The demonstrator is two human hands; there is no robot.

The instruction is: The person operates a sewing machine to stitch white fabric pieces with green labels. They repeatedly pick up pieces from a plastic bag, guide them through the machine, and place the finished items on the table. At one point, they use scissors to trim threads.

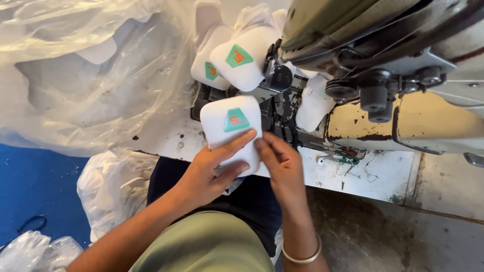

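The white padded piece (229, 132) with its green patch looks light, soft and bendable, best gripped by its edges. It sits just above my wrists, pinched between my left hand (214, 168) and right hand (280, 163), in front of the sewing machine (403, 75); stitched pieces (237, 60) hang beyond my fingertips.

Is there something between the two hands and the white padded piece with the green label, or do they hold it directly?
Nothing visible is between them. The left hand and right hand both grip the white padded piece directly, just in front of the sewing machine.
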